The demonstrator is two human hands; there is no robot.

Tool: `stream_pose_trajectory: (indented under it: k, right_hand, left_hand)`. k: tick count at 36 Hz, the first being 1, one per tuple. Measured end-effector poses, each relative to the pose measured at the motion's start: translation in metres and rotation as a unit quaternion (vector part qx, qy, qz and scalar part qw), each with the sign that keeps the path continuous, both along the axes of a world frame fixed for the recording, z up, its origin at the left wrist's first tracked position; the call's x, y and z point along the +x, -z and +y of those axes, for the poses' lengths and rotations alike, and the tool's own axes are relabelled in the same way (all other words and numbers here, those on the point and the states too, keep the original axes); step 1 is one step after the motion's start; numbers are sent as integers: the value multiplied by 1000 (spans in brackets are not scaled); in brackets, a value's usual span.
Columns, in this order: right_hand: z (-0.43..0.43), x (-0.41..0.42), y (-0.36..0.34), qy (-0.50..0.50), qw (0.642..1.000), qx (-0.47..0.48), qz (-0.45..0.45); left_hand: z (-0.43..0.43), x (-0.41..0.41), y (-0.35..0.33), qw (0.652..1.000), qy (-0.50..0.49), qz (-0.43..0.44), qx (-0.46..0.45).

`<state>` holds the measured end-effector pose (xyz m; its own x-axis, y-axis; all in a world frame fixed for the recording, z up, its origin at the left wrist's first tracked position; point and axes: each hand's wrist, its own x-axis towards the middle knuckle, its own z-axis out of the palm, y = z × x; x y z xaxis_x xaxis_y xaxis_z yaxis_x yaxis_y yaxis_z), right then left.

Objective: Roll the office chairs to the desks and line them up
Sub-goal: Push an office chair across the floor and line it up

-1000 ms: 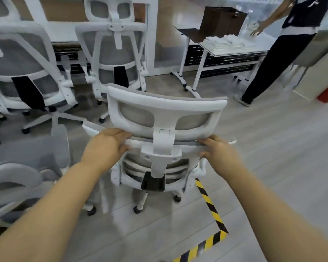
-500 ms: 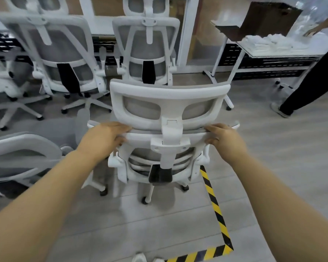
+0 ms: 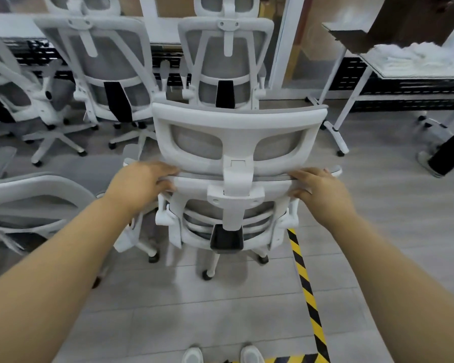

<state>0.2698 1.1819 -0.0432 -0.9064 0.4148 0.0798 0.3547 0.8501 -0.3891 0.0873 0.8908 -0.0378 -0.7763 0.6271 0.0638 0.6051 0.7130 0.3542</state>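
A white office chair (image 3: 237,127) with grey mesh stands right in front of me, its back toward me. My left hand (image 3: 139,182) grips the top edge of its backrest on the left side. My right hand (image 3: 319,187) grips the same edge on the right. Two more white chairs stand at the desk (image 3: 165,30) behind it: one straight ahead (image 3: 227,56) and one to its left (image 3: 102,66). The held chair's wheels rest on the grey floor just left of a yellow-black tape line (image 3: 303,276).
Another chair's backrest (image 3: 34,203) sits close at my left, and a further chair (image 3: 16,95) stands at far left. A white table (image 3: 404,72) with white cloths and a brown box stands at right. A person's leg (image 3: 448,150) is at the right edge.
The chair has rolled forward toward the two chairs at the desk, with both hands still on its backrest. The view has swung left, and the other person has slipped mostly out of view.
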Motion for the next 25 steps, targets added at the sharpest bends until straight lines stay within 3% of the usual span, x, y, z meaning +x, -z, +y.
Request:
stream_pose_trajectory:
  k: [9,25]
  right_hand:
    - [35,-2,9,-44,999,5,4]
    - [43,-3,4,-63,998,17,-13]
  left_hand:
    - [25,34,-1,998,-51,33,8]
    - [38,53,6,994,-102,15,28]
